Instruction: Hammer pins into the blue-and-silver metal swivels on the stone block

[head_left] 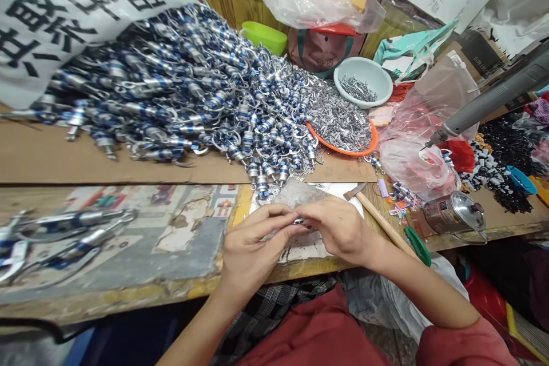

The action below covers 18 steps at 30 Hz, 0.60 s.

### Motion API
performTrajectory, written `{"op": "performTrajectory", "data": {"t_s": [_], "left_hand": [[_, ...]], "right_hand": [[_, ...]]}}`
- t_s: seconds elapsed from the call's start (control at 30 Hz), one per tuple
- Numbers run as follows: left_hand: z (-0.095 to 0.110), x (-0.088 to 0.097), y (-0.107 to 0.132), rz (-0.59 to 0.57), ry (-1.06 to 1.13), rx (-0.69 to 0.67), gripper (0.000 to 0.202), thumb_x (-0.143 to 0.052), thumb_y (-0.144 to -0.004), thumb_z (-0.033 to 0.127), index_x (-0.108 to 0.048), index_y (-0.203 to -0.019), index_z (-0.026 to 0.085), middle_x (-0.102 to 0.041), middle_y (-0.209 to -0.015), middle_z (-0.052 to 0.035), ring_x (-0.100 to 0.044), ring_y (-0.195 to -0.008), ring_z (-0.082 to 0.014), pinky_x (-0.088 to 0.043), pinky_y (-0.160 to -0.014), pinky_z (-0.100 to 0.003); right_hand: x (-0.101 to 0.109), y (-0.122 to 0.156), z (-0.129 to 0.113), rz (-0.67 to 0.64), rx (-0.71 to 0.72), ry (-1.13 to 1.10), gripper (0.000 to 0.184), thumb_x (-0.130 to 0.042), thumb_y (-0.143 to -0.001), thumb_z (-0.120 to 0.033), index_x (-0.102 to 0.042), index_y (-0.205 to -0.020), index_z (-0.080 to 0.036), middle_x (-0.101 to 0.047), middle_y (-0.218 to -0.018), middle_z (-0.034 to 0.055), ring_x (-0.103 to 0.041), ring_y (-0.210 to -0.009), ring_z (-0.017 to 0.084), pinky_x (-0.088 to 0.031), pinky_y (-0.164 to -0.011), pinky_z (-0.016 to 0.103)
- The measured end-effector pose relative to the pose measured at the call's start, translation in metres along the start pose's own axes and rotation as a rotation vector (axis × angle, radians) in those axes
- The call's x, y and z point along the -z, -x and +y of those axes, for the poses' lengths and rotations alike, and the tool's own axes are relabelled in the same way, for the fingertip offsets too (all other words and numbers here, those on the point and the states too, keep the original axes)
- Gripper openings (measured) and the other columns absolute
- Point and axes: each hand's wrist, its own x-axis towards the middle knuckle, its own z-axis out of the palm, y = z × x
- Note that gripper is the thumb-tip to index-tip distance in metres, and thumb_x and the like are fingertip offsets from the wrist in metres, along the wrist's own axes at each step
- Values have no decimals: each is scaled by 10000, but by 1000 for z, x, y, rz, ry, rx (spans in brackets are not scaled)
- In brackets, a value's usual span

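My left hand (253, 240) and my right hand (338, 226) meet over the front of the bench, fingertips together. Both pinch a small silvery metal piece (299, 221), mostly covered by the fingers, so its exact kind is hidden. Just behind the hands lies a flat grey block (300, 191). A hammer (380, 214) with a wooden handle rests right of my right hand, its head near the block. Beyond is a large heap of silver-and-blue metal fittings with curved hooks (206, 86). Several similar fittings (81, 234) lie on the left of the bench.
An orange tray (362, 152) is heaped with small metal links, beside a pale blue bowl (364, 102) of metal pins. A glass cup with a lid (450, 217), green-handled tool (417, 246) and grey pole-like tool (493, 91) are at right. A lime bowl (266, 37) stands behind.
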Motion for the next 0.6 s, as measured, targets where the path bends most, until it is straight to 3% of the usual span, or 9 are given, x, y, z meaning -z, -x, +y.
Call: {"op": "performTrajectory", "data": {"t_s": [0.13,0.23,0.4,0.5,0.6], "left_hand": [[3,2,0,-25,102,179,51,-707,-622,235,-744,-654,250,-680,-754,-21,-626,-726,-165,-519,-670,-266],[6,5,0,-36,175,250,40,-736,-589,233,-737,-624,253,-669,-743,-12,-622,-734,-156,-505,-680,-248],[12,9,-2,-87,79,160,41,-731,-617,222,-729,-635,260,-665,-752,-5,-618,-745,-149,-490,-706,-243],[15,10,-3,-113,12,63,41,-717,-635,220,-717,-621,259,-674,-786,-6,-628,-769,-158,-491,-751,-260],[19,9,-4,-157,73,113,44,-696,-651,244,-702,-608,241,-701,-791,-19,-650,-803,-191,-510,-781,-296]], "right_hand": [[1,12,-1,51,-53,-25,308,-502,-860,-192,-471,-1165,-166,-660,-957,91,-619,-899,166,-512,-762,283],[5,20,2,46,14,-5,229,-494,-849,-153,-557,-1068,-177,-661,-940,93,-618,-895,161,-520,-725,266],[13,22,4,39,206,82,185,-479,-841,-105,-627,-948,-128,-677,-910,128,-628,-872,172,-526,-708,278],[14,21,3,24,190,89,193,-496,-838,-114,-631,-972,-150,-677,-943,121,-626,-904,167,-531,-732,282],[11,22,1,21,88,17,243,-453,-847,-98,-641,-985,-164,-668,-981,117,-625,-914,156,-534,-724,262]]}}
